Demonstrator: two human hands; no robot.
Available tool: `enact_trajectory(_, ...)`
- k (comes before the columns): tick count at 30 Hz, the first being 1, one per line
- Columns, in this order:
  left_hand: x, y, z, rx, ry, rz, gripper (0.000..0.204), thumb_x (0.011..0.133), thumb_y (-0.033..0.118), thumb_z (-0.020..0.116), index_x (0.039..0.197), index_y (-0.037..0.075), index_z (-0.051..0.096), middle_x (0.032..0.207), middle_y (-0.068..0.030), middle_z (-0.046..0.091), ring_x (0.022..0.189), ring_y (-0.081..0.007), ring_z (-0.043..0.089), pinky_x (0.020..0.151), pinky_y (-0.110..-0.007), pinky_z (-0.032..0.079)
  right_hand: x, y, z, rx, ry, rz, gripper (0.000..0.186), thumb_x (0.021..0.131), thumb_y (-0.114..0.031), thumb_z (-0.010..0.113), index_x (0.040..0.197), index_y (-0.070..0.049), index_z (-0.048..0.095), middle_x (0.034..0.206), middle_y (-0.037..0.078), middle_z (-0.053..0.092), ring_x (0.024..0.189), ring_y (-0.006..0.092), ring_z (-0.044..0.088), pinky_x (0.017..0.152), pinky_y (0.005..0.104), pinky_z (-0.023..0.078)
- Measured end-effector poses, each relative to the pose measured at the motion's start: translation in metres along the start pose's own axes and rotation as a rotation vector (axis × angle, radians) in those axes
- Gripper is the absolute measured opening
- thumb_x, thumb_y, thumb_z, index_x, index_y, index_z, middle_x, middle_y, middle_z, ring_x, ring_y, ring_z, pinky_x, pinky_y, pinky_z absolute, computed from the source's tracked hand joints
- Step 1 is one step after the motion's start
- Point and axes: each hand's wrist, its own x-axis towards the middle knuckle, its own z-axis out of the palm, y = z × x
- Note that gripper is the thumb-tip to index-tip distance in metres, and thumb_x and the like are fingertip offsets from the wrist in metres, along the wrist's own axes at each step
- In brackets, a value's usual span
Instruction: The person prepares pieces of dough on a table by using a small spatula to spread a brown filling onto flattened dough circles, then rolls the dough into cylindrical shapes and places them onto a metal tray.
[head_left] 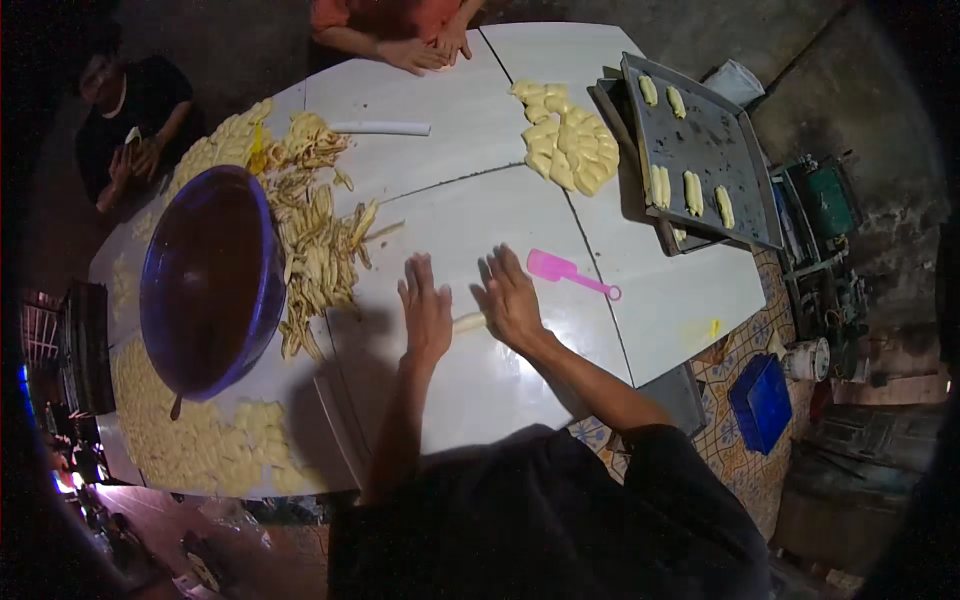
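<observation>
A short pale roll of dough (468, 323) lies on the white tabletop directly in front of me, its middle showing between my two hands. My left hand (428, 312) is flat over the roll's left end, fingers stretched out and pointing away from me. Over the right end lies my right hand (512, 300), palm down with its fingers extended. Both palms hide the ends of the dough. A pink scoop (553, 266) rests just right of my right hand. Left of my left hand spreads a heap of peeled, banana-like strips (318, 240).
A large blue-purple basin (268, 300) stands at the left, with many dough pieces (215, 440) nearby. More dough pieces (572, 145) lie at the far right. Stacked metal trays (700, 150) hold several filled rolls. Beyond a white tube (380, 128), a co-worker's hands (425, 52) press the table.
</observation>
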Motion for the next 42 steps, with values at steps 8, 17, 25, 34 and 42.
enact_trajectory(8,-0.063,0.0,-0.021,-0.36,-0.138,0.001,0.074,0.081,-0.004,0.072,0.149,0.004,0.045,0.124,-0.013,0.068,0.129,-0.0376,0.055,0.104,-0.048,0.046,-0.043,-0.014,-0.024,0.294,-0.3,-0.185,0.043,0.085,0.0,0.066,0.128,-0.002,0.063,0.12,0.016,0.068,0.105,0.0352,0.061,0.091,0.0433,0.053)
enact_trajectory(17,-0.213,0.064,-0.069,-0.317,-0.207,-0.156,0.066,0.08,-0.01,0.067,0.143,0.003,0.052,0.137,-0.021,0.06,0.132,-0.0345,0.053,0.111,-0.043,0.043,-0.125,-0.016,-0.081,0.316,-0.706,-0.095,0.05,0.089,0.002,0.063,0.138,0.0,0.056,0.136,0.02,0.061,0.125,0.0359,0.057,0.105,0.0425,0.049)
enact_trajectory(25,-0.264,0.008,-0.106,-0.205,0.707,-0.452,0.032,0.1,0.003,0.051,0.131,-0.002,0.061,0.12,-0.0116,0.067,0.117,-0.0231,0.061,0.098,-0.036,0.049,-0.056,-0.061,0.06,-0.352,-0.496,-0.537,0.064,0.102,-0.035,0.044,0.149,0.007,0.035,0.16,0.027,0.029,0.151,0.0406,0.025,0.124,0.0492,0.021)
enact_trajectory(34,-0.333,-0.065,-0.17,-0.05,0.947,-0.741,0.041,0.097,0.008,0.05,0.136,-0.004,0.056,0.138,-0.0209,0.058,0.133,-0.0343,0.052,0.114,-0.045,0.038,-0.08,-0.207,0.102,0.524,-0.871,-0.31,0.028,0.091,-0.011,0.064,0.117,-0.002,0.07,0.112,0.019,0.072,0.096,0.0316,0.072,0.083,0.0392,0.057)
enact_trajectory(42,-0.25,-0.131,-0.199,0.298,0.433,-0.67,0.07,0.099,0.017,0.051,0.157,-0.005,0.018,0.159,-0.0262,0.033,0.146,-0.0385,0.036,0.123,-0.058,0.011,-0.044,-0.312,0.286,0.199,-0.588,-0.417,0.04,0.079,-0.018,0.076,0.112,-0.001,0.062,0.092,0.017,0.07,0.085,0.0349,0.066,0.078,0.0445,0.054)
